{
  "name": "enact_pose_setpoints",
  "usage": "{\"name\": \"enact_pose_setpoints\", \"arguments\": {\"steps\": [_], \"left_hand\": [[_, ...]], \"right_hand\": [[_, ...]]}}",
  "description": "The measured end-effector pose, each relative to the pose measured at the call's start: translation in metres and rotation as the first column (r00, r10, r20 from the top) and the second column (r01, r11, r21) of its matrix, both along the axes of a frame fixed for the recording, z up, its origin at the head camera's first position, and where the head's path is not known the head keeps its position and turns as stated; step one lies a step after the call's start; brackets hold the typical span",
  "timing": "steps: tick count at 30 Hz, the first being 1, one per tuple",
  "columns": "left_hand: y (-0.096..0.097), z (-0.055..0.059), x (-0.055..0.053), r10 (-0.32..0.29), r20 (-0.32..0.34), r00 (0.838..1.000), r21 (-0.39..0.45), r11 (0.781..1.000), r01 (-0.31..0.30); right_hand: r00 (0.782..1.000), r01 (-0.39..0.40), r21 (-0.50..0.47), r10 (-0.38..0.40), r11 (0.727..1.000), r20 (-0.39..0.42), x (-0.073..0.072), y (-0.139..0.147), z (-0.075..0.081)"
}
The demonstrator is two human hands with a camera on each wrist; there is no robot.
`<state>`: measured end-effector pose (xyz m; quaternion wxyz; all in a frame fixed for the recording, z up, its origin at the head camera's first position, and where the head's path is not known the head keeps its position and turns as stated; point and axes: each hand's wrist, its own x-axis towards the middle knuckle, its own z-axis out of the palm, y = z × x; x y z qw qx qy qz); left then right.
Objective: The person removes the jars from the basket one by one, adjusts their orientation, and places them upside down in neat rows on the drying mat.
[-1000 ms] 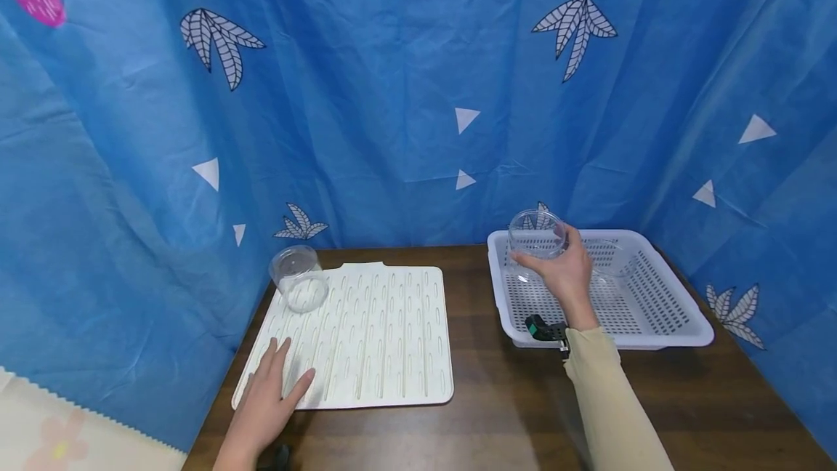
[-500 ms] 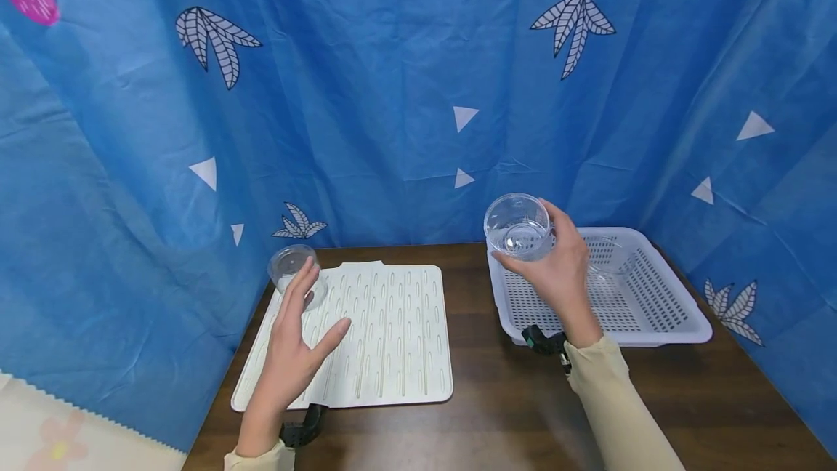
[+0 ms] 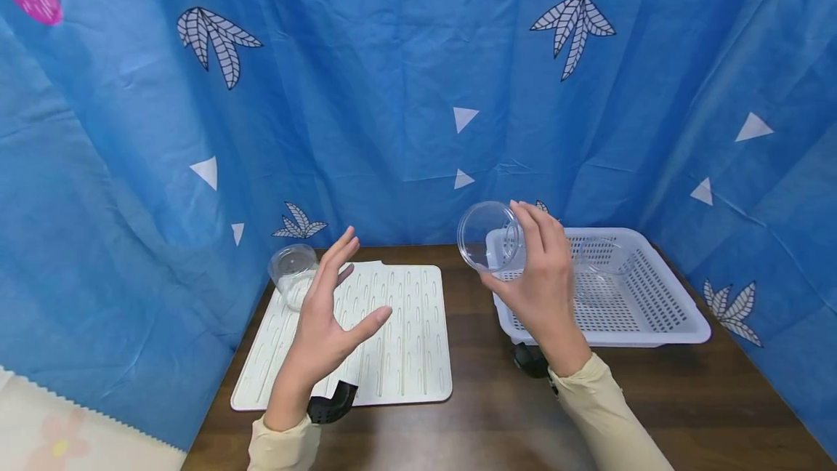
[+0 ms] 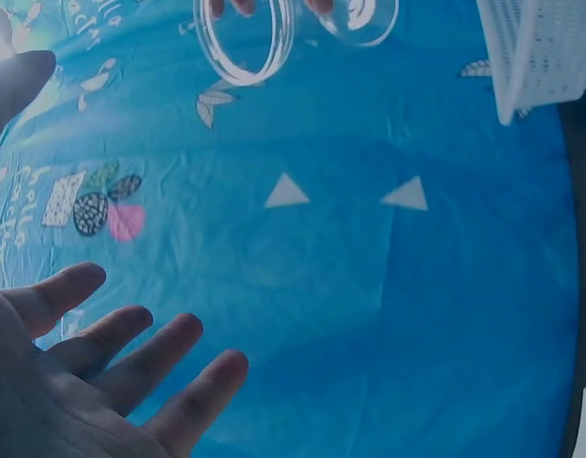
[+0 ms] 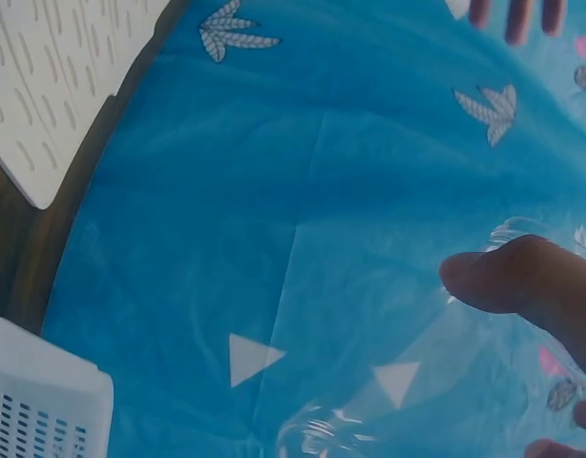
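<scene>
Head view first: my right hand (image 3: pixel 539 275) holds a clear cup (image 3: pixel 487 237) up in the air. My fingers and thumb curl round it. The cup is tipped on its side, with its round mouth facing left. It is up over the left edge of the white basket (image 3: pixel 660 318), which sits on the right part of the brown tabletop (image 3: pixel 484 413). My left hand (image 3: pixel 327 318) is up too, with straight, spread fingers, and it holds nothing. It is over the white mat (image 3: pixel 405 340) with the little bumps. A second clear cup (image 3: pixel 292 275) stands on the far left corner of that mat, just behind my left hand.

Left wrist view: my left fingers (image 4: pixel 131 367) are spread wide against the blue curtain (image 4: pixel 369 286). The held cup shows at the top, and a corner of the basket too.

Right wrist view: my right thumb (image 5: pixel 522 281) presses on the see-through cup. A bit of the mat and the basket corner show on the left.
</scene>
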<state>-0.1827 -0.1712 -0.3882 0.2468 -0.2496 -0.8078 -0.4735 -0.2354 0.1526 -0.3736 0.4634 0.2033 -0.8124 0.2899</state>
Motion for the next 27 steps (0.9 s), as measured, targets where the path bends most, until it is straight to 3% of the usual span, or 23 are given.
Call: {"name": "enact_pose_setpoints", "arguments": {"steps": [9,15,27], "left_hand": [[0.015,0.011,-0.004,-0.063,-0.015,0.998,-0.006,0.998,0.063],[0.026,0.017,-0.006,-0.137,-0.013,0.991,0.02,0.99,0.137],[0.045,0.027,-0.002,-0.256,-0.012,0.967,0.011,0.967,0.256]], "right_hand": [[0.997,-0.018,0.058,0.023,0.998,-0.079,0.016,-0.022,0.004],[0.979,-0.034,0.142,0.061,0.989,-0.196,0.027,-0.039,0.006],[0.939,0.063,0.238,0.023,0.969,-0.344,0.048,-0.069,0.003]]}}
